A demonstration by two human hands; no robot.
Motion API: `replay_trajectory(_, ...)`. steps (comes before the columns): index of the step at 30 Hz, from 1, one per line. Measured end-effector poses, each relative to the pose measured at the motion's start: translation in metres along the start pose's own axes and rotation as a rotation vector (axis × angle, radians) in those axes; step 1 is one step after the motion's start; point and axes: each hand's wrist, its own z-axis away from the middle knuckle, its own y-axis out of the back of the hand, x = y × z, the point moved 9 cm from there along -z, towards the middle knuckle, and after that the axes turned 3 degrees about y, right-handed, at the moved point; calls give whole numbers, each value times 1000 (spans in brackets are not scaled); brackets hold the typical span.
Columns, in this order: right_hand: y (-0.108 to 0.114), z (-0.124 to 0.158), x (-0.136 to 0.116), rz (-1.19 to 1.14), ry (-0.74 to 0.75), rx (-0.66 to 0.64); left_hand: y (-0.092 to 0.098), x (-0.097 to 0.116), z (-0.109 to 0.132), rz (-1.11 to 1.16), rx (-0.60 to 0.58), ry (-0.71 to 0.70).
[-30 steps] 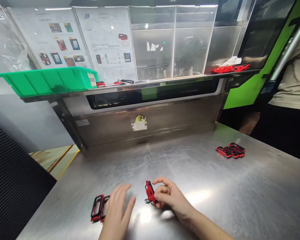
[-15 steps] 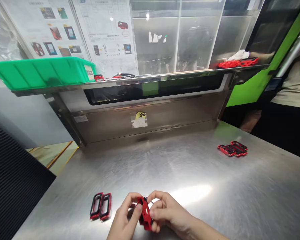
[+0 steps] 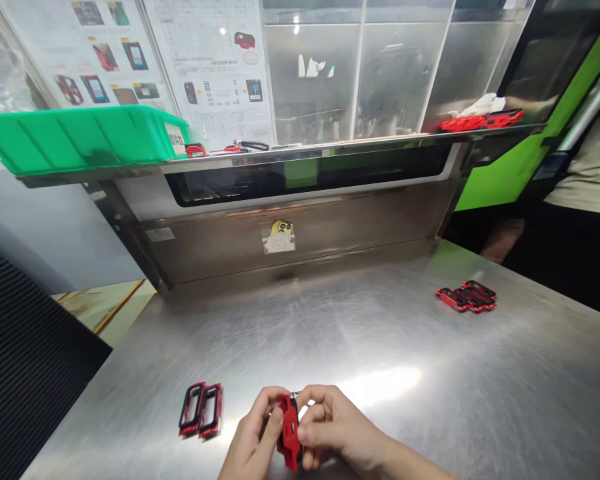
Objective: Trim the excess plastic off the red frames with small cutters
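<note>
Near the front edge of the metal table, a red and black phone case (image 3: 291,437) stands on its side between both hands. My left hand (image 3: 257,427) is closed on its left side, the thumb pressed against the red face. My right hand (image 3: 333,423) pinches its right edge with thumb and fingers. A small shiny bit (image 3: 295,395) shows at the top of the case by the right fingertips; what it is I cannot make out. To the left of my left hand lie two red and black frames (image 3: 200,410), side by side.
Several similar red and black frames (image 3: 467,297) lie at the table's right. Above the back panel runs a shelf (image 3: 330,148) bearing a green bin (image 3: 80,140) and red parts (image 3: 480,121). A person (image 3: 587,167) is at the far right.
The phone case has turned slightly more upright in my hands, and a shiny bit now shows at its top. Both hands keep their hold. The view has shifted slightly.
</note>
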Motion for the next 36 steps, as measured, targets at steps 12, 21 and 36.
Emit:
replay_trajectory(12, -3, 1, -5, 106, 25, -15, 1, 8, 4, -70, -6, -83)
replay_trajectory(21, -3, 1, -4, 126, 25, -32, -1, 4, 3, -21, -24, -77)
replay_trajectory(36, -4, 1, 4, 177, -28, -56, 7, -1, 4, -152, 81, -13)
